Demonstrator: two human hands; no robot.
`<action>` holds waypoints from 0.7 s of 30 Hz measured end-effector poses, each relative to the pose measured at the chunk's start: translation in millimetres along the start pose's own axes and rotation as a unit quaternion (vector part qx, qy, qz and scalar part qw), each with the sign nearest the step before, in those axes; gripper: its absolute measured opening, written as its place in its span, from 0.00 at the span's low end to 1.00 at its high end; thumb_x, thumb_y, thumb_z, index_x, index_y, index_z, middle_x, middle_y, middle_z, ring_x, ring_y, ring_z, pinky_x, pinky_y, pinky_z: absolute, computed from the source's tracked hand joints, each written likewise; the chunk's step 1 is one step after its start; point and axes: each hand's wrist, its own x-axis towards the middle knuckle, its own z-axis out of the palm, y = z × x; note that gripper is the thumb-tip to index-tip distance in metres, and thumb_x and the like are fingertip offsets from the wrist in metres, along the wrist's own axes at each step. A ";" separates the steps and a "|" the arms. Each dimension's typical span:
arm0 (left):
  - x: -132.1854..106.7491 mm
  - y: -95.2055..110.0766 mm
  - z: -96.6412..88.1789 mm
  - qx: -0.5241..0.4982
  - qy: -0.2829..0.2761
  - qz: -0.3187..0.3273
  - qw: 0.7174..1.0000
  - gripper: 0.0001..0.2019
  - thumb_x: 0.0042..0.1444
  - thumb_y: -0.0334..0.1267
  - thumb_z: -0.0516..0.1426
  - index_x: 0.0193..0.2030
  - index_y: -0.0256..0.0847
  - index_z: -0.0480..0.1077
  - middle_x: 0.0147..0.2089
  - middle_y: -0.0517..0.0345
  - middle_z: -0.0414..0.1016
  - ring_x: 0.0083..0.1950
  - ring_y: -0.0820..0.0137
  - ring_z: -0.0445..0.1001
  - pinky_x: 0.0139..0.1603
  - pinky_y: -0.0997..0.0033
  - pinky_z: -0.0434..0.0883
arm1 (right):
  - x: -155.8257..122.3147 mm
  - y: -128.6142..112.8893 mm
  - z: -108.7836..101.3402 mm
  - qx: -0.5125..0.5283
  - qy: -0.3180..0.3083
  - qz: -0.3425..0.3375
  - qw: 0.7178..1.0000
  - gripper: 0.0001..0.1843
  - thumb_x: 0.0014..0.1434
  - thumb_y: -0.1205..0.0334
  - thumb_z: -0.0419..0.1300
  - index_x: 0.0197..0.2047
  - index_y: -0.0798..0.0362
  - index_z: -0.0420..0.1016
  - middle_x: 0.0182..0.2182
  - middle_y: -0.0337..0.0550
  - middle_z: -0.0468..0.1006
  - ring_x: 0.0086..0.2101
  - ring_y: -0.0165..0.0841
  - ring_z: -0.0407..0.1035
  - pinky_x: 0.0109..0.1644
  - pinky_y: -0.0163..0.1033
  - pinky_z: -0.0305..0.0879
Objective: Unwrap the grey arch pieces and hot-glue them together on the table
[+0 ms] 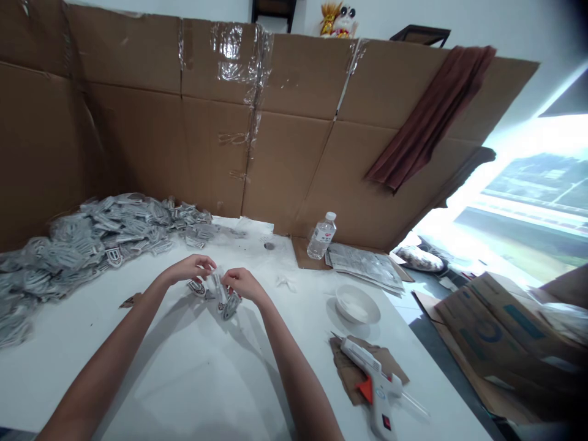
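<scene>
Because the silver badges point(221, 295) are so small, I hold my hands close together over the white table point(193, 373). My right hand point(244, 285) is closed and grips them. My left hand point(189, 268) is curled with its fingertips at their top, but I cannot tell if it pinches them. One more badge point(197, 288) lies by my left hand. The badges are near the middle of the table, right in front of me. A big pile of badges point(92, 245) sits to my left, against a tall cardboard wall point(257, 135), and I think the wall stops them from sliding off. To my right, a white glue gun point(372, 373) lies on a scrap of cardboard point(351, 373), I guess to keep drips off the table. A white bowl point(356, 304) is near it. A plastic water bottle point(321, 236) stands at the back. Its label has red marks, but the words are too small to read. I can't read any words on the glue gun either.
</scene>
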 end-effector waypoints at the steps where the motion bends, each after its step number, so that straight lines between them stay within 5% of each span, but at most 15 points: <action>1: 1.4 -2.2 -0.4 0.006 -0.002 -0.005 1.000 0.22 0.43 0.48 0.62 0.44 0.39 0.71 0.40 0.55 0.71 0.38 0.67 0.74 0.38 0.67 0.73 | -0.5 -0.9 -0.6 0.006 0.002 -0.003 1.000 0.08 0.51 0.66 0.54 0.23 0.55 0.71 0.18 0.36 0.68 0.21 0.24 0.61 0.21 0.28 0.51; 12: 1.8 -19.2 -17.1 0.101 0.011 -0.037 0.994 0.24 0.44 0.50 0.59 0.46 0.39 0.70 0.42 0.51 0.75 0.41 0.62 0.76 0.36 0.71 0.71 | -4.8 -4.3 -19.6 0.193 0.083 0.006 0.978 0.08 0.49 0.58 0.57 0.26 0.55 0.68 0.24 0.38 0.68 0.22 0.24 0.63 0.19 0.28 0.48; 18: 2.6 -34.8 -39.6 0.172 0.107 -0.064 0.977 0.23 0.43 0.49 0.57 0.45 0.38 0.71 0.49 0.46 0.74 0.48 0.57 0.74 0.43 0.67 0.72 | -3.2 23.5 -56.8 0.343 0.265 0.038 0.900 0.18 0.53 0.46 0.53 0.42 0.49 0.63 0.35 0.40 0.72 0.23 0.23 0.62 0.21 0.27 0.51; 21: -0.8 -41.7 -52.5 0.207 0.171 -0.080 0.960 0.22 0.45 0.47 0.58 0.46 0.36 0.71 0.55 0.42 0.70 0.56 0.56 0.70 0.53 0.63 0.69 | -6.8 29.8 -70.8 0.392 0.287 0.055 0.872 0.20 0.55 0.45 0.52 0.46 0.46 0.60 0.41 0.42 0.74 0.25 0.25 0.65 0.22 0.28 0.55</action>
